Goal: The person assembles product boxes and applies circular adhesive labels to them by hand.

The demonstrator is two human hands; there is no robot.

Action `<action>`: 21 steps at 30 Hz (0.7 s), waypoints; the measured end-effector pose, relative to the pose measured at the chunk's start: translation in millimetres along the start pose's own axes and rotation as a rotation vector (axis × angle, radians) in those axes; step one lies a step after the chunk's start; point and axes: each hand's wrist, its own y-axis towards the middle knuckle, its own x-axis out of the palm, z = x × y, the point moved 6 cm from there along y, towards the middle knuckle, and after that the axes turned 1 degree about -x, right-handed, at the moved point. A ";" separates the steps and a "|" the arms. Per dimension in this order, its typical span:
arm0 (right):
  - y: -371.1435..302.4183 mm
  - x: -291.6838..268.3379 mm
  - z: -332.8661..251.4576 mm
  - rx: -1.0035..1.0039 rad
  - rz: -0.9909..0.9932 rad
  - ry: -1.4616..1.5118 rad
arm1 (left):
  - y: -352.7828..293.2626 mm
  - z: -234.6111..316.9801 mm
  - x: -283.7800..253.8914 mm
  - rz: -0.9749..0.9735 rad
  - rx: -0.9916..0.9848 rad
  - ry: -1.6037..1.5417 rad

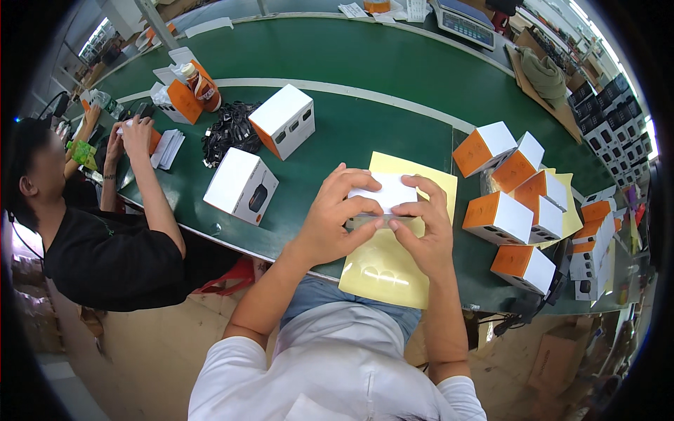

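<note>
Between both hands I hold a small white box point(390, 188) above the table's front edge. My left hand point(342, 214) grips its left end, fingers on top and thumb at the near side. My right hand point(430, 228) closes on the right end the same way. Beneath lies a yellow sheet point(382, 270) with a shiny surface, hanging over the edge toward my lap. Left of my hands stand two white and orange boxes, a nearer box point(239, 186) with a dark device pictured on it and a farther box point(284, 123).
On the green table point(337, 119), a heap of black cables point(230, 132) lies beside a brown-capped bottle point(202, 88). Several orange and white boxes point(498, 217) stand at the right. A co-worker point(112, 238) in black sits at the left, handling something. A scale point(463, 24) stands at the back.
</note>
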 end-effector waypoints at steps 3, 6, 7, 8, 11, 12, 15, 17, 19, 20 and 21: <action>-1.8 3.0 2.3 0.010 -0.001 -0.006 | -1.2 -1.0 2.4 -0.014 0.018 0.002; -3.3 4.0 4.9 0.039 0.014 0.023 | -1.7 0.7 7.0 -0.028 0.014 -0.014; -3.6 4.6 5.6 0.057 0.020 0.023 | -2.5 1.5 7.9 -0.019 0.003 0.018; -2.9 6.0 4.0 0.058 0.019 0.024 | -3.4 2.2 9.2 -0.010 -0.008 0.050; -2.4 10.7 -6.3 -0.035 0.062 -0.128 | -6.4 7.2 13.7 0.089 -0.022 0.097; -3.9 12.1 -7.4 -0.085 0.100 -0.210 | -7.0 7.3 16.8 0.091 -0.023 0.097; -8.9 17.5 -6.3 -0.136 0.166 -0.313 | -10.3 4.7 21.2 0.157 -0.017 0.076; -11.3 22.4 -5.3 -0.136 0.195 -0.335 | -11.6 1.9 22.3 0.201 -0.027 0.047; -13.9 22.4 3.7 -0.010 0.308 -0.068 | -13.6 -4.0 24.3 0.280 -0.077 -0.085; -12.8 24.0 3.9 -0.010 0.307 -0.069 | -15.3 -9.0 23.5 0.356 -0.127 -0.218; -12.5 24.2 5.4 0.018 0.318 -0.058 | -14.8 -6.8 24.7 0.355 -0.130 -0.221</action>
